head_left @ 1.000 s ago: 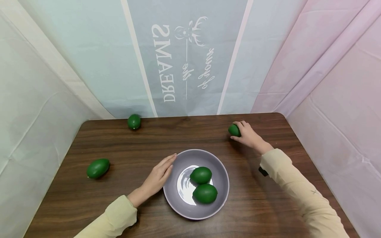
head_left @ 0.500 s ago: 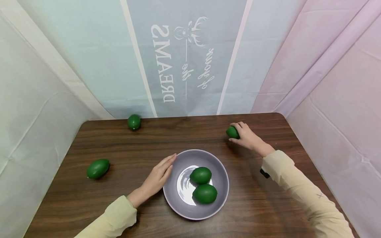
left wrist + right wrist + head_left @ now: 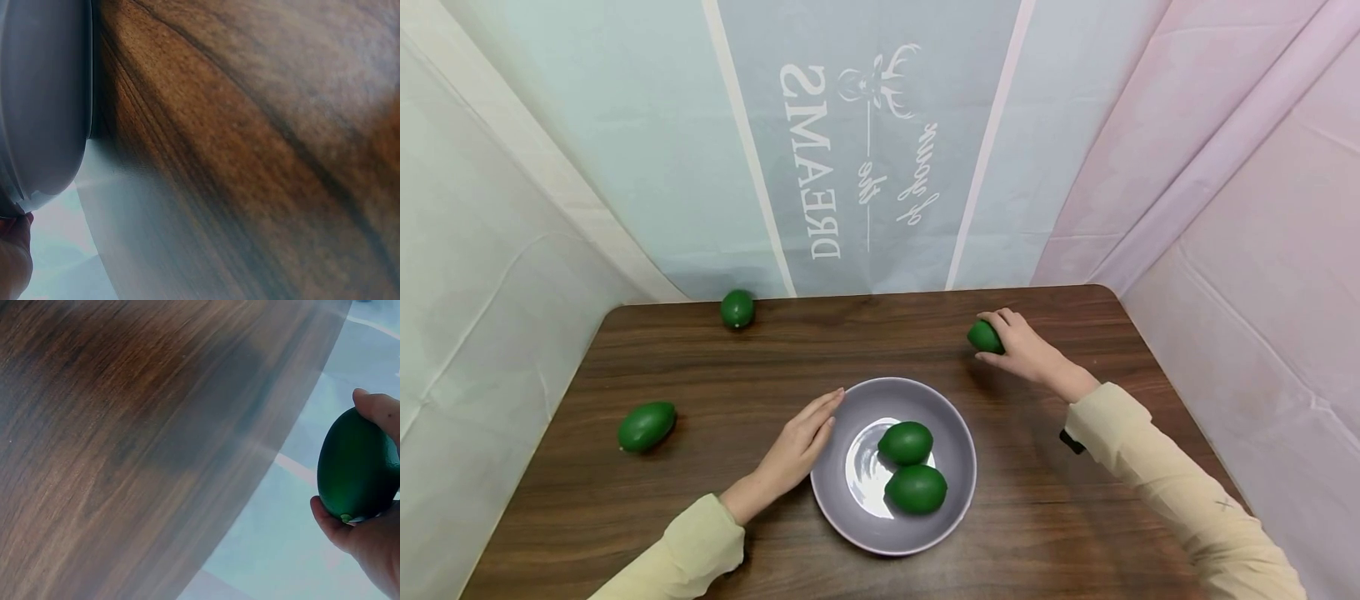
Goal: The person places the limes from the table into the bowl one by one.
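My right hand (image 3: 1024, 348) grips a green lime (image 3: 984, 336) at the back right, thumb on one side and fingers on the other. In the right wrist view the same lime (image 3: 354, 467) shows against the backdrop, with a dark shadow on the wood below it. With straight fingers, my left hand (image 3: 795, 447) rests against the left rim of a grey-purple bowl (image 3: 891, 533). Inside the bowl lie two limes, one farther back (image 3: 906, 442) and one nearer (image 3: 917, 489). From the left wrist, the bowl's outer wall (image 3: 47, 81) shows with a fingertip at its edge.
Another lime (image 3: 737, 309) sits near the back left edge of the brown wooden table (image 3: 850, 333), and one more lime (image 3: 647, 427) lies at the left. A printed cloth backdrop (image 3: 880, 167) rises behind the table, with pale cloth walls on both sides.
My right hand has drawn the lime slightly left and toward the front of the table. My left hand, the bowl and the other limes have stayed in place.
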Motion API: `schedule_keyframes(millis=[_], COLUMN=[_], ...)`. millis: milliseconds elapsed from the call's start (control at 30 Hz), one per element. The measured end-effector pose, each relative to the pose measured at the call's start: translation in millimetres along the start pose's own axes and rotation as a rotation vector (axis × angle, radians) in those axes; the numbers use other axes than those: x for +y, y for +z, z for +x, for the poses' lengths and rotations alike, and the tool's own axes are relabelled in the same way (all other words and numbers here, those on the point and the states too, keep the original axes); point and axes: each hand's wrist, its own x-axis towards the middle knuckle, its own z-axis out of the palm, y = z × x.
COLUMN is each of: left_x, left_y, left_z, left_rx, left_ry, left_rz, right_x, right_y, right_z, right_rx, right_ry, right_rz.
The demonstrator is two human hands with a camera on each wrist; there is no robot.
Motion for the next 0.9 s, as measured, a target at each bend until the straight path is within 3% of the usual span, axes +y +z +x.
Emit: schedule_keyframes(millis=[900], left_x=[0.7], left_y=[0.4], left_z=[0.0], left_rx=[0.013], left_ry=[0.016], left_rz=[0.003], right_x=[-33.6], right_y=[-16.5], right_z=[-14.1], right_rx=[0.02], right_ry=[-0.133], right_rz=[-0.033])
